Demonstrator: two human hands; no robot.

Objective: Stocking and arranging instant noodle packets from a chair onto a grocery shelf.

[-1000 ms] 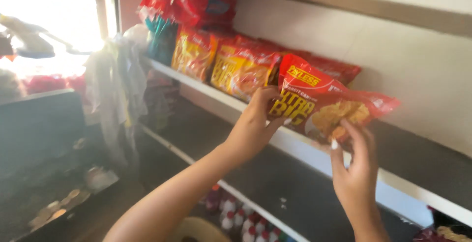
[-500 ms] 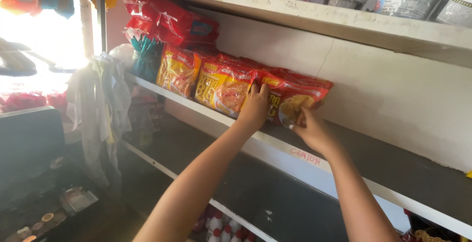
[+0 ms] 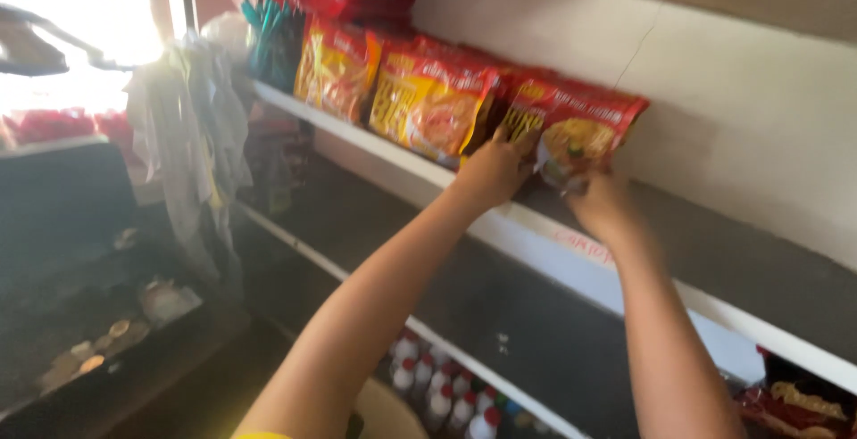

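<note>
A white shop shelf (image 3: pixel 571 252) runs along a pale wall. The left hand (image 3: pixel 489 169) and right hand (image 3: pixel 600 207) both grip a red noodle packet (image 3: pixel 580 131), standing it upright at the end of a packet row (image 3: pixel 420 91). It looks nearly placed; the hands haven't let go.

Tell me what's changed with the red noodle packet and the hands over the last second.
The red noodle packet went from being held out in front of the shelf to standing on it, at the right end of the packet row. Both hands moved in with it: the left hand is on its left edge, the right hand at its lower edge, and neither has let go. The other packets kept their places.
</note>
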